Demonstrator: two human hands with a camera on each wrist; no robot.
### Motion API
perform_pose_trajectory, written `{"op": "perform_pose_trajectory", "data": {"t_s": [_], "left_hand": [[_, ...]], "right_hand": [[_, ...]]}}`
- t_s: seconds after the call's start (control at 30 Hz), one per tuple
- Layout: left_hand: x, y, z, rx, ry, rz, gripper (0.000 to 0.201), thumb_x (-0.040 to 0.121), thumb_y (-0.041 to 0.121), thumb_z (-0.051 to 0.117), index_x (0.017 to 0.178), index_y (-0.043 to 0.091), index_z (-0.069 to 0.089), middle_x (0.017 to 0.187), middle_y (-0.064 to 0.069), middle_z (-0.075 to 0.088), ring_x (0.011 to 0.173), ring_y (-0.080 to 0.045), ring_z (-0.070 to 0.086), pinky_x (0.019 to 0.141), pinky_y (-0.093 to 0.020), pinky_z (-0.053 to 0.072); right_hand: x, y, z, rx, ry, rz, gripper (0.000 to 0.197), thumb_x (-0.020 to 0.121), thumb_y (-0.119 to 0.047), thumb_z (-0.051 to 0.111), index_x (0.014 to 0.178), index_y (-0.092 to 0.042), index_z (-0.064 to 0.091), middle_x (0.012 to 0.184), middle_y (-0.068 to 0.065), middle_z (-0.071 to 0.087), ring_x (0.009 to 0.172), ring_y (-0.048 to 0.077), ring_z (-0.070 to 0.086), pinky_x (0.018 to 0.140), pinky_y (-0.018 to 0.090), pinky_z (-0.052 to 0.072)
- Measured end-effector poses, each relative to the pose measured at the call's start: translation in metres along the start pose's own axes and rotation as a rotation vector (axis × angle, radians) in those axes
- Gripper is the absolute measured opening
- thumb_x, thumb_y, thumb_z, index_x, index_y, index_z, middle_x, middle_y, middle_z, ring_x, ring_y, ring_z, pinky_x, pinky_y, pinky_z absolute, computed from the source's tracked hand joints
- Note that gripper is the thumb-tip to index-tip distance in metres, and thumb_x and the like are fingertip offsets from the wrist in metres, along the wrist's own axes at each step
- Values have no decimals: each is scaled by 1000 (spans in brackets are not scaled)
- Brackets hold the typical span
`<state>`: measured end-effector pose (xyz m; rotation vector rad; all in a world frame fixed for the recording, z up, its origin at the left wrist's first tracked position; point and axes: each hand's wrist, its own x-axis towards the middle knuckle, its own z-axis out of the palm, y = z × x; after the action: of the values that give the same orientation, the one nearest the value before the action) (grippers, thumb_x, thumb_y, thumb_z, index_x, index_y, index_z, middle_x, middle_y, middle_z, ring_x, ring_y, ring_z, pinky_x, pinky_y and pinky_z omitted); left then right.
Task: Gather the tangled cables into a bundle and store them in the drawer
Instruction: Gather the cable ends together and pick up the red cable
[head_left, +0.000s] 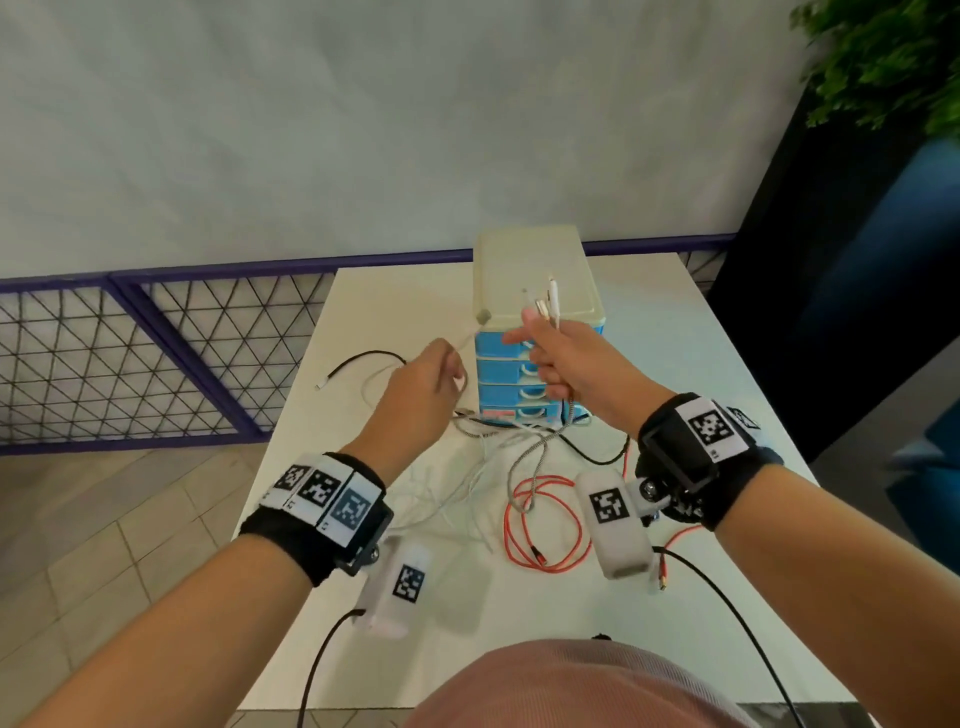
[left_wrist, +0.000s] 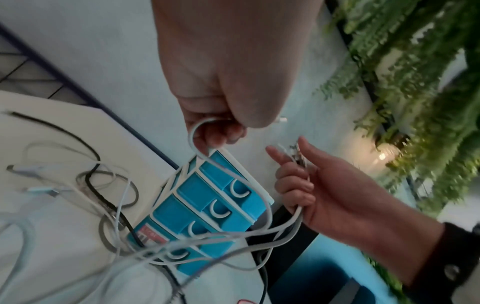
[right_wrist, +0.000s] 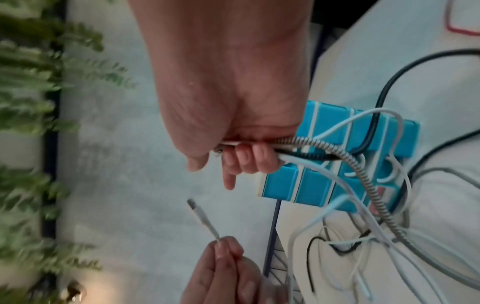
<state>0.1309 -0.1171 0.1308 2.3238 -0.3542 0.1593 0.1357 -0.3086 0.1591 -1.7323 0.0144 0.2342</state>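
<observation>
My right hand (head_left: 548, 358) is raised in front of the blue drawer unit (head_left: 501, 387) and grips a bunch of cable ends. Their plugs (head_left: 546, 301) stick up above the fist. In the right wrist view the gripped bunch (right_wrist: 262, 149) includes a black-and-white braided cable (right_wrist: 314, 143), white cables and a black one. My left hand (head_left: 457, 366) pinches a white cable just below its plug (right_wrist: 198, 212), to the left of the right hand. The rest of the tangle (head_left: 488, 467) hangs down onto the white table (head_left: 395, 306). All the drawers look closed.
A red cable (head_left: 545, 519) lies coiled on the table near me. A black cable (head_left: 363, 358) curves off to the left of the unit. A wire fence (head_left: 156, 358) and floor lie left of the table, a plant (head_left: 893, 62) at the far right.
</observation>
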Motion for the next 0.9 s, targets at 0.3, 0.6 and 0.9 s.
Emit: {"op": "perform_pose_trajectory", "data": {"t_s": [0.3, 0.6, 0.9], "left_hand": [[2, 35, 12, -304, -17, 34, 20, 101, 30, 39, 104, 22, 57, 53, 3, 58, 44, -6, 56, 50, -22, 46], [-3, 10, 0, -327, -304, 70, 39, 102, 33, 33, 72, 11, 46, 53, 3, 41, 45, -10, 38, 49, -21, 35], [-27, -40, 8, 115, -392, 115, 26, 101, 33, 34, 92, 12, 48, 75, -7, 57, 71, -22, 56, 66, -32, 41]], "right_hand": [[1, -6, 28, 113, 43, -141, 29, 100, -33, 51, 80, -13, 58, 57, -1, 37, 48, 8, 34, 51, 24, 34], [3, -11, 30, 313, 68, -165, 34, 104, -33, 39, 80, -11, 51, 80, 4, 63, 75, 12, 66, 79, 35, 57], [6, -17, 14, 785, 90, -95, 39, 104, -37, 38, 71, -17, 39, 52, -5, 31, 42, 10, 31, 49, 26, 41]]}}
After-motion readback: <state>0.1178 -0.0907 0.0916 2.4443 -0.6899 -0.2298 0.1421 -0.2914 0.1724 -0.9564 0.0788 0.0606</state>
